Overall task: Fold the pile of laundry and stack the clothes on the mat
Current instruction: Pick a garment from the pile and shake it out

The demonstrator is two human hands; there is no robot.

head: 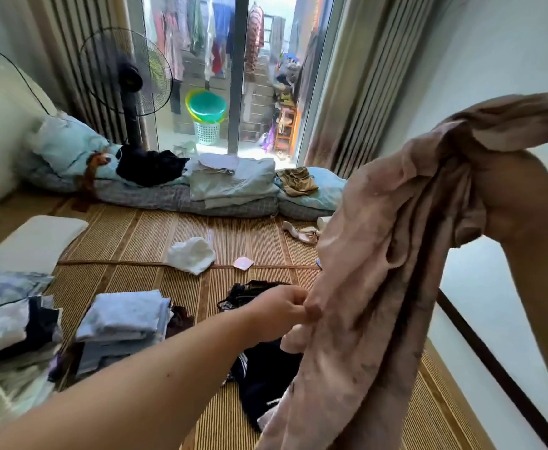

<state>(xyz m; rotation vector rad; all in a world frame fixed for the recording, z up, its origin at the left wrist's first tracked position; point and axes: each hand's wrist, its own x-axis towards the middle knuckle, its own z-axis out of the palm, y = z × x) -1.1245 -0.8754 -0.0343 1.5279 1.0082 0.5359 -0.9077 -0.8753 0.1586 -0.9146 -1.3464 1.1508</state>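
We are holding up a pale pink garment, which is hanging in loose folds above the woven mat at the right of the view. Our right hand is gripping its bunched top high up, though the cloth is hiding most of the fingers. Our left hand is reaching across and pinching the garment's edge lower down, its fingers curled tight on the fabric. Beneath the garment, dark clothes are lying in a loose heap on the mat. To the left, a folded light blue stack is sitting on the mat, with another folded stack just beside it. A crumpled white cloth is lying farther off. Bedding is lining the mat's far edge, and a standing fan is standing before the window.
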